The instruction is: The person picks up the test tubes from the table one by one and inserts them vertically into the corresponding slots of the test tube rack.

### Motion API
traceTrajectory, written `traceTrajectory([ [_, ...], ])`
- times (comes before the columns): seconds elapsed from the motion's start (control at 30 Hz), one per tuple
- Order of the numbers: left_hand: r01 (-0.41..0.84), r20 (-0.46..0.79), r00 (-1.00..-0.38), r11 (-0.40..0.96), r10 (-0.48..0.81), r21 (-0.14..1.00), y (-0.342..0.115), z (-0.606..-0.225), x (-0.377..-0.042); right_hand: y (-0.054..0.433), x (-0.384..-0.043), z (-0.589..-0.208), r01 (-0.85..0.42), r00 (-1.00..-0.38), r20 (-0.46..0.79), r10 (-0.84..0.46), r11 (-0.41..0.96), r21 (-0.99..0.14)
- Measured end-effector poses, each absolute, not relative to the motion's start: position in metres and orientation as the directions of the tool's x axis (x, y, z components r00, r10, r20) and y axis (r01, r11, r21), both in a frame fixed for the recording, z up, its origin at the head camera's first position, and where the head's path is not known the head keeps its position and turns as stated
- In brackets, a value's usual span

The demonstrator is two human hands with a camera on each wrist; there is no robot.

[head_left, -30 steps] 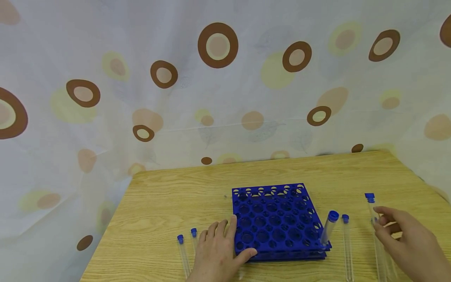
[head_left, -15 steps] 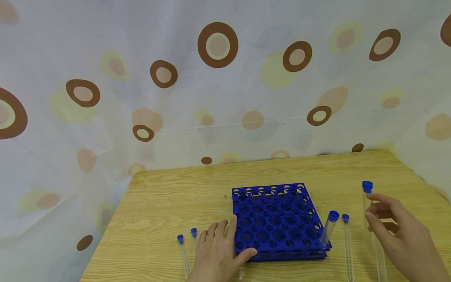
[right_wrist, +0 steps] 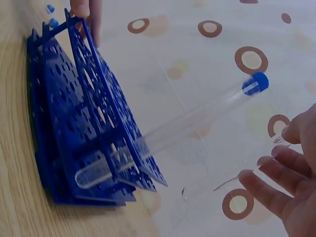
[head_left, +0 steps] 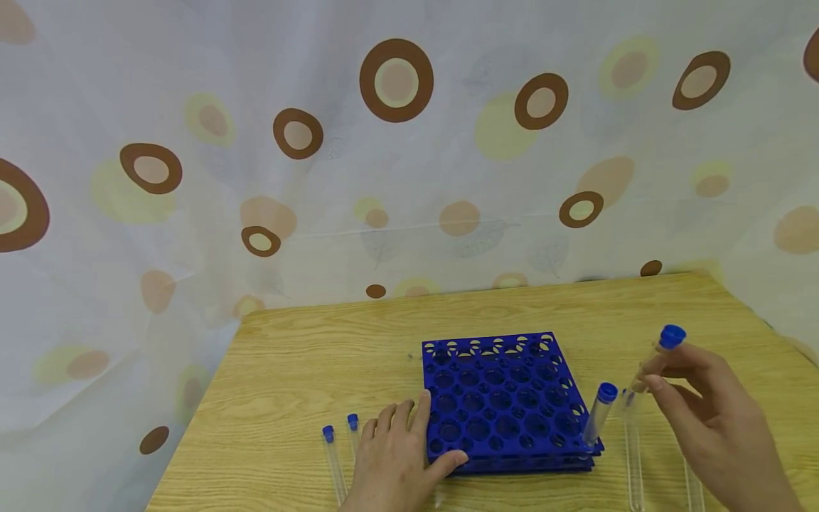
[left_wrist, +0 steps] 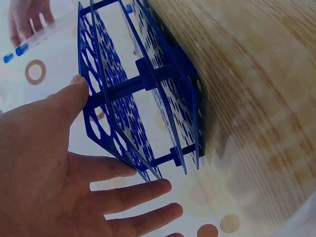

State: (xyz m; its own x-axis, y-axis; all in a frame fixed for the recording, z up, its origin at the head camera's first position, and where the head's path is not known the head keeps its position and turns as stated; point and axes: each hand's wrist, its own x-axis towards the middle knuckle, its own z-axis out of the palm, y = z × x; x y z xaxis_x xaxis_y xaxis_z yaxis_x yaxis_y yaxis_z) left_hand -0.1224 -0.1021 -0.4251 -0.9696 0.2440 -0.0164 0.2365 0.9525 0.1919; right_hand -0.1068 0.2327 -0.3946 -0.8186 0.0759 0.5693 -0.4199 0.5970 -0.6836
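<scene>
A blue test tube rack [head_left: 512, 449] stands on the wooden table. My left hand [head_left: 397, 455] rests against its left side, thumb on the near top edge and fingers stretched out straight, as the left wrist view [left_wrist: 44, 173] also shows. One blue-capped test tube [right_wrist: 192, 118] stands tilted in the rack's near right corner. To the right of it, my right hand [head_left: 723, 419] pinches another clear test tube [head_left: 648, 368] below its blue cap. This held tube leans, cap up and to the right, its lower end toward the rack.
Right of the rack lies a capped test tube [head_left: 633, 462], with another tube [head_left: 694, 487] partly behind my right hand. Two more, a left tube [head_left: 335, 466] and a partly hidden tube [head_left: 354, 430], lie beside my left hand. A patterned curtain [head_left: 409, 178] hangs behind the table [head_left: 307, 355].
My right hand has lifted a test tube from the table at the right and moved it left toward the rack, tilting it. The left hand and the rack have stayed still.
</scene>
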Motion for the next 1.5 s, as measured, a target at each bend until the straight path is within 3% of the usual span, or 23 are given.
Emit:
traceTrajectory([
  [0.23, 0.23, -0.024, -0.971, 0.952, 0.24, 0.203, -0.102, -0.425, -0.122, 0.225, -0.114, -0.395, -0.577, -0.775, 0.632, 0.004, 0.404, -0.71],
  [0.47, 0.226, -0.025, -0.971, 0.951, 0.236, 0.209, -0.102, -0.426, -0.122, 0.219, -0.119, -0.399, -0.578, -0.799, 0.601, -0.029, 0.314, -0.754],
  [0.6, 0.231, -0.023, -0.97, 0.952, 0.241, 0.202, -0.102, -0.425, -0.122, 0.217, -0.123, -0.403, -0.621, -0.778, 0.624, -0.072, 0.236, -0.747],
  [0.77, 0.229, -0.021, -0.971, 0.955, 0.237, 0.191, -0.102, -0.426, -0.122, 0.216, -0.125, -0.407, -0.565, -0.819, 0.564, -0.107, 0.326, -0.758],
  [1.5, 0.227, -0.021, -0.972, 0.953, 0.236, 0.202, -0.102, -0.427, -0.123, 0.215, -0.13, -0.425, -0.55, -0.827, 0.527, -0.194, 0.473, -0.688],
])
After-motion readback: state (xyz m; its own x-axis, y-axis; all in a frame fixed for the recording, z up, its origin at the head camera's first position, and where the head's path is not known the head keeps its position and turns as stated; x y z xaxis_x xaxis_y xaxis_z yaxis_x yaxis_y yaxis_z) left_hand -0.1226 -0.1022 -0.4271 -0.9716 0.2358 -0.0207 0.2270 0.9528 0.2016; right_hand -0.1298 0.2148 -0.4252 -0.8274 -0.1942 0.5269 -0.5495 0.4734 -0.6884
